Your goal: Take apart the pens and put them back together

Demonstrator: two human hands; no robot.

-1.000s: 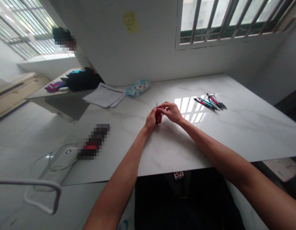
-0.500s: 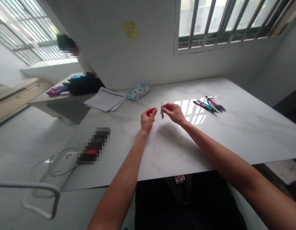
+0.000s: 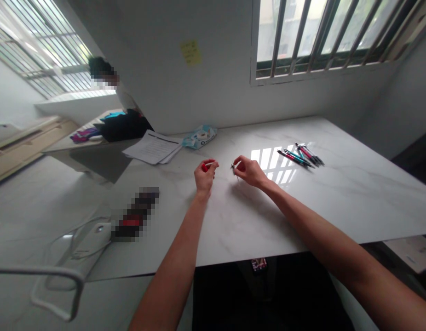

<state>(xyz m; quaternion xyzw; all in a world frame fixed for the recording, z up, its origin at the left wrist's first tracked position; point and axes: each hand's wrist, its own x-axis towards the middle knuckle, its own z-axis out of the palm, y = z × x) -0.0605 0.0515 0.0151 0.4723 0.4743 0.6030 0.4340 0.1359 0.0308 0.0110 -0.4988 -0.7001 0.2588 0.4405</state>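
My left hand is closed around a red pen barrel, held just above the white marble table. A short way to its right, my right hand pinches a thin dark pen part between thumb and fingers. The two hands are apart, with a small gap between them. Several coloured pens lie in a loose bunch on the table to the right of my right hand.
A stack of papers and a light blue wipes pack lie at the table's back left. A white device with a cable sits at the left front. Another person sits behind a dark bag at a far desk.
A second ago both hands were together on the red pen. They have since pulled apart, the left keeping the red barrel and the right drawing out the thin part and lowering it.
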